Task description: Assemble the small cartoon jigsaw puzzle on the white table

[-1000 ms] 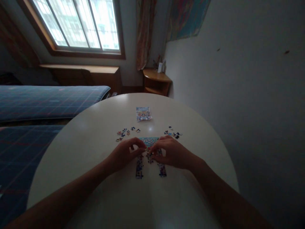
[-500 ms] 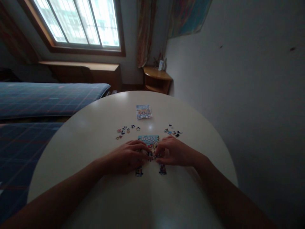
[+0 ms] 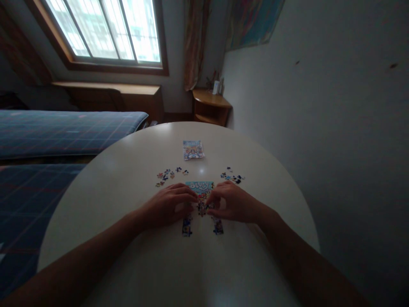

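Observation:
A partly joined jigsaw puzzle (image 3: 200, 186) lies on the round white table (image 3: 128, 179), its blue top strip showing above my fingers and two dark side strips below them. My left hand (image 3: 166, 207) rests on the puzzle's left side, fingers curled and pressing down on the pieces. My right hand (image 3: 231, 202) rests on the right side, thumb and fingers pinched at a piece in the puzzle's middle. The fingertips of both hands nearly meet over the centre, which they hide.
Loose pieces lie in a left cluster (image 3: 169, 175) and a right cluster (image 3: 232, 176) beyond the puzzle. A small printed picture card (image 3: 192, 150) lies farther back. Blue plaid beds (image 3: 64, 132) stand left, a wooden corner shelf (image 3: 211, 106) behind, a wall right.
The view shifted slightly a second ago. Both hands slid down over the puzzle's middle and then eased back up a little, uncovering more of the side strips.

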Demonstrator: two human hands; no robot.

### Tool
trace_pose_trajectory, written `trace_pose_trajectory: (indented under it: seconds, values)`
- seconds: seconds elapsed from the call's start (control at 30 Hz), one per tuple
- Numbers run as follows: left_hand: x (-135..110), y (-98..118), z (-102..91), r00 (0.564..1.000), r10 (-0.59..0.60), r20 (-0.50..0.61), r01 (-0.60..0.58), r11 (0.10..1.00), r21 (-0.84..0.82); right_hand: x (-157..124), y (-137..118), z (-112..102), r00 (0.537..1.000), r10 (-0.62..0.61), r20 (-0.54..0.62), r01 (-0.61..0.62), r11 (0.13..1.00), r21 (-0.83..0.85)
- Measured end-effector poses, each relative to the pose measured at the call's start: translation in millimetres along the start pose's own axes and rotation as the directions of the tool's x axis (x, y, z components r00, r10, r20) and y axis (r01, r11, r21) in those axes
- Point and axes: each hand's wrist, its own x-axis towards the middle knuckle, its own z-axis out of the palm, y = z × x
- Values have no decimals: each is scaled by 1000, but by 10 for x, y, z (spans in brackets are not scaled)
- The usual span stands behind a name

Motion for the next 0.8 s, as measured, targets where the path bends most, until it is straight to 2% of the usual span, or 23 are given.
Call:
trace_pose_trajectory:
  seconds: [0.13, 0.33, 0.8]
  values:
    - [-12, -27, -46, 998, -51, -32, 51, 998, -21, 68, -60, 124, 999, 3, -46, -3, 1000, -19]
    - [-45, -89, -111, 1000, -19, -7, 18, 998, -53, 117, -104, 261, 1000, -18, -23, 17, 999, -50]
    - [-49, -58, -183, 999, 12, 40, -7, 994, -105, 106, -106, 240, 1000, 12, -3, -12, 999, -49]
